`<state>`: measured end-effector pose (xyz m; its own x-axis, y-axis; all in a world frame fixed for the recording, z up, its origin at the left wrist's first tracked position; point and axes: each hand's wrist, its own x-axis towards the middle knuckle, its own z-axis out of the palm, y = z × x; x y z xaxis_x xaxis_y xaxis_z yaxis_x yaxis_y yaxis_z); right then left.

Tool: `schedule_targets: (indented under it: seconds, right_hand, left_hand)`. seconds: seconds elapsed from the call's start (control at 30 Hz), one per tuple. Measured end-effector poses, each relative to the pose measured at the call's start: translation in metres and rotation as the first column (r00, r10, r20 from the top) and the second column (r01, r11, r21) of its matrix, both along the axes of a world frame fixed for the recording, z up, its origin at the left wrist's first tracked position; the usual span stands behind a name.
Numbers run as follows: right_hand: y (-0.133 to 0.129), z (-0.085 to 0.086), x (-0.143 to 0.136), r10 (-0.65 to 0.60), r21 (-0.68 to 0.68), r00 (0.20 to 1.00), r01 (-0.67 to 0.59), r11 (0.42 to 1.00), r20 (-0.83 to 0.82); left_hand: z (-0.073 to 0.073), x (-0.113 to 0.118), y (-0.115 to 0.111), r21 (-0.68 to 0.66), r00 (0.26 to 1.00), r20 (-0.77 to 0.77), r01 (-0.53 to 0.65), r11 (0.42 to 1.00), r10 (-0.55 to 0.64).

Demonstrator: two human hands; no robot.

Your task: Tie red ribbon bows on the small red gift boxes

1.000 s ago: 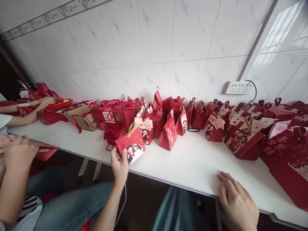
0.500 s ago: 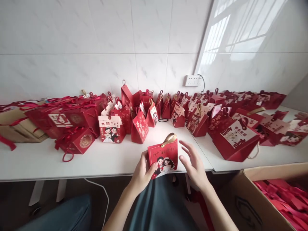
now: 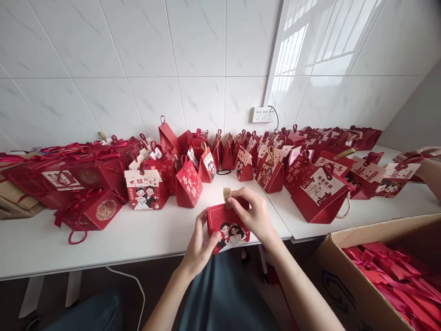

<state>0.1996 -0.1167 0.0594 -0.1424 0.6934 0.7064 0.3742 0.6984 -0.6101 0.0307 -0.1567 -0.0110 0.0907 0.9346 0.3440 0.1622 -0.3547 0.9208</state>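
A small red gift box [image 3: 228,232] with a cartoon bride and groom on its front is held in front of me, at the table's near edge. My left hand [image 3: 202,239] grips its left side, thumb across the printed front. At the top, my right hand [image 3: 251,210] pinches the gold ribbon loop [image 3: 227,194] between thumb and fingers. Behind it on the table stand a red triangular box [image 3: 189,184] and a white-topped box with a couple printed on it [image 3: 144,189].
Many red gift boxes line the white table [image 3: 144,234]. A larger handled box [image 3: 320,193] stands at the right. A cardboard carton [image 3: 330,262] at lower right holds folded red boxes with ribbons. At the far right, another person's hand [image 3: 422,154] touches a box. A socket strip [image 3: 264,115] is on the wall.
My right hand has moved left from beside the gift box and taken hold of its gold ribbon loop. My left hand keeps its grip. Another person's hand has appeared at the far right.
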Motion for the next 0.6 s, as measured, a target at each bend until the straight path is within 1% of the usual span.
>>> schedule_targets:
  seconds: [0.07,0.13,0.2,0.27,0.3,0.37,0.5,0.6]
  right_hand:
    - [-0.001,-0.005,-0.001,-0.017,0.008,1.0,0.017,1.0,-0.012]
    - [-0.002,-0.007,-0.001,-0.006,0.023,1.0,0.006,1.0,-0.012]
    - [-0.003,-0.007,0.0,0.015,0.024,1.0,-0.014,1.0,-0.016]
    - [-0.003,-0.008,0.0,0.027,0.002,0.999,-0.027,1.0,-0.023]
    - [-0.003,-0.01,-0.001,0.026,-0.011,0.999,-0.026,1.0,-0.034]
    - [-0.004,-0.014,-0.003,0.001,-0.039,0.996,-0.004,0.999,-0.088]
    - [-0.004,-0.024,-0.007,-0.066,-0.072,0.974,0.052,0.996,-0.215]
    - [-0.003,-0.027,-0.008,-0.045,-0.022,0.977,0.041,0.999,-0.206]
  left_hand:
    - [0.018,0.002,0.002,0.105,0.995,-0.033,-0.095,0.99,0.099]
    - [0.042,0.007,0.009,0.211,0.981,-0.094,-0.149,0.966,0.172]
    - [0.064,0.014,0.017,0.241,0.968,-0.181,-0.126,0.962,0.172]
    - [0.078,0.021,0.025,0.229,0.965,-0.213,-0.1,0.968,0.15]
    - [0.081,0.024,0.028,0.229,0.966,-0.212,-0.099,0.968,0.149]
    - [0.079,0.028,0.03,0.251,0.967,-0.192,-0.118,0.961,0.169]
    - [0.066,0.032,0.031,0.321,0.96,-0.133,-0.193,0.927,0.245]
    - [0.059,0.035,0.033,0.38,0.949,-0.09,-0.249,0.891,0.303]
